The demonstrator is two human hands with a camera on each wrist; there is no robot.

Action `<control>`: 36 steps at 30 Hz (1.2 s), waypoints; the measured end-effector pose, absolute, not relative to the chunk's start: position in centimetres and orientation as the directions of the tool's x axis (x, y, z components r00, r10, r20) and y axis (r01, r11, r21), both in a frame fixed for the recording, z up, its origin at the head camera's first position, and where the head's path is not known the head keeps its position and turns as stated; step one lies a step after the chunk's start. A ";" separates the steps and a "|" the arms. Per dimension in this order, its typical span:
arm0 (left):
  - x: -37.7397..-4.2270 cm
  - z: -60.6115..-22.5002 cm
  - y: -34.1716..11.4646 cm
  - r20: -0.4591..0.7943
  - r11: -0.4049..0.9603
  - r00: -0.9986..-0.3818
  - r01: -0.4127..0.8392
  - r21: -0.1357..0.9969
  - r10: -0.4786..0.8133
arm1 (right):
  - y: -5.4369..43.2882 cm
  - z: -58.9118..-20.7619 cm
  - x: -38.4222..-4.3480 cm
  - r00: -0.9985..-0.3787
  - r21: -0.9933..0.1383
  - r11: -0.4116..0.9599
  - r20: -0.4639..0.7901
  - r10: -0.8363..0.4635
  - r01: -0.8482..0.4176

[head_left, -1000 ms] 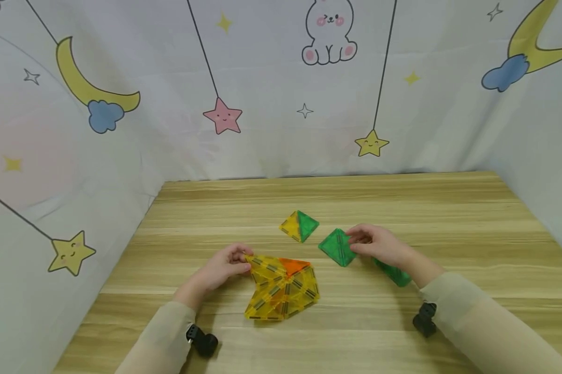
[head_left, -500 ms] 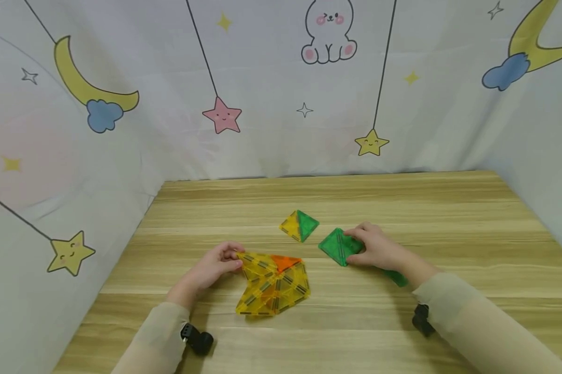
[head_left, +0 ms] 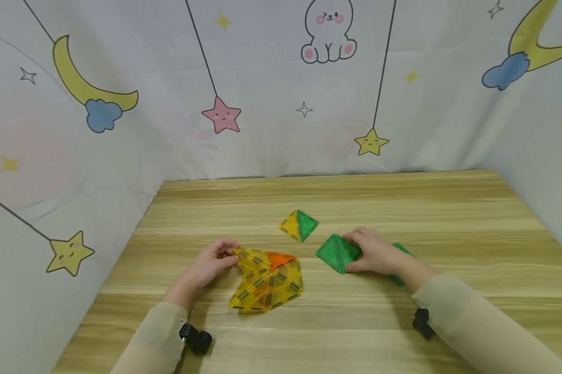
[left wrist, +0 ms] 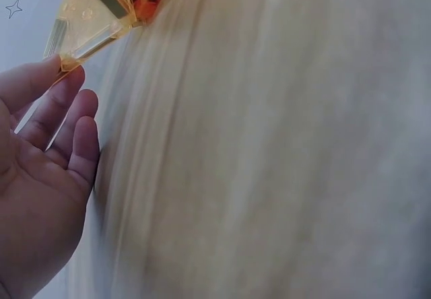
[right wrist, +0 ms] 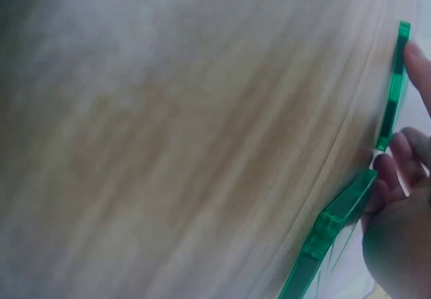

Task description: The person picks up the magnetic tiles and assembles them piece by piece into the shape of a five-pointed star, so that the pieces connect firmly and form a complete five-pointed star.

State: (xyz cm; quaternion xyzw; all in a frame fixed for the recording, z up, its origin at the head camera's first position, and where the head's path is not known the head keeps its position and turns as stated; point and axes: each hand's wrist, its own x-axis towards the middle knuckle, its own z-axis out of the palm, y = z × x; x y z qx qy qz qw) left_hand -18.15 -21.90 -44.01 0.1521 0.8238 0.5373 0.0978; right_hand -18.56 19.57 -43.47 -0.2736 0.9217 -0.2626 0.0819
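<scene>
My left hand [head_left: 210, 267] pinches one pointed corner of a joined shape of yellow and orange magnetic tiles [head_left: 281, 284]. In the left wrist view, thumb and index finger meet on that yellow tip [left wrist: 69, 62], the other fingers loosely bent. Over to the right, my right hand [head_left: 373, 252] grips a pair of green triangular magnetic tiles [head_left: 333, 253], thumb on the near corner and fingers at the far side. The right wrist view shows the pair's green edge [right wrist: 392, 87] beside the thumb. More green tiles [right wrist: 323, 235] lie under the right wrist, partly hidden in the head view.
Farther back on the wooden table [head_left: 215, 208] lies a diamond made of one yellow and one green triangle [head_left: 299, 226]. A printed white cloth [head_left: 262, 145] hangs behind the table and along its sides. Each sleeve carries a small black camera.
My left hand has shifted left, carrying the yellow tile shape with it. My right hand has closed on the green pair and slid it slightly towards me.
</scene>
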 end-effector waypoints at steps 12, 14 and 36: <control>-18.2 -44.3 -21.7 -0.077 0.451 -0.947 0.076 0.889 0.311 | 19.1 -43.6 -18.2 -0.807 -0.518 0.715 -0.076 -0.586 -0.470; -18.2 -44.2 -21.7 -0.073 0.465 -0.951 0.079 0.882 0.301 | 19.1 -43.6 -18.3 -0.807 -0.535 0.711 -0.088 -0.584 -0.456; -17.2 -36.9 -8.7 -0.125 0.636 -0.759 0.429 0.642 0.638 | 18.6 -43.4 -17.7 -0.783 -0.572 0.684 -0.111 -0.612 -0.453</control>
